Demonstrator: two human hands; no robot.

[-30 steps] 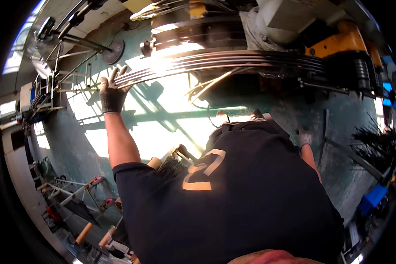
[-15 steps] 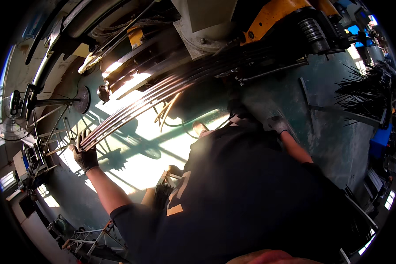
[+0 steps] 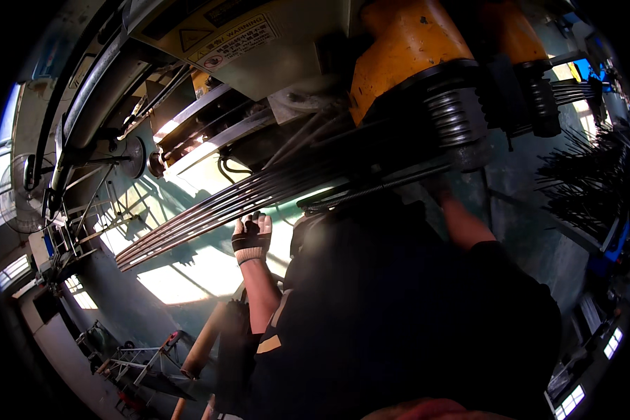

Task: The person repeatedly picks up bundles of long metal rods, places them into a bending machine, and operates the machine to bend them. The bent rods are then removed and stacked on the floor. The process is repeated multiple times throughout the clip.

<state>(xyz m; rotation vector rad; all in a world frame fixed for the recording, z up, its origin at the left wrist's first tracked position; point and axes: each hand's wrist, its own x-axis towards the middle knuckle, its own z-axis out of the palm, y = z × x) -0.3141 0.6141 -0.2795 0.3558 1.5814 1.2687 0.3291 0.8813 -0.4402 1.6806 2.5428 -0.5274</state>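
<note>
A bundle of long, thin metal rods [image 3: 189, 222] slants from the lower left up to the dark middle of the machine, its near ends fanned out in the air. My left hand [image 3: 252, 236], in a dark-palmed glove with a pale cuff, is just below the rods. Its fingers are loosely bent and apart, with nothing seen in them; whether the fingertips touch the lowest rod I cannot tell. My right hand [image 3: 438, 187] reaches into deep shadow below a thick coil spring [image 3: 449, 115] on the machine, and its fingers are hidden.
Orange machine housings [image 3: 409, 45] and a grey panel [image 3: 245, 59] overhang the rods. A heap of dark rods [image 3: 584, 182] stands at the right. At the left are a fan [image 3: 24, 192] and metal stands. Brown tubes [image 3: 206, 339] and a wheeled frame [image 3: 143, 367] are at the lower left.
My left hand has let go of the rods' left ends and moved right, closer to my body. The view has shifted toward the machine, which looks larger. My right hand is now deeper in shadow.
</note>
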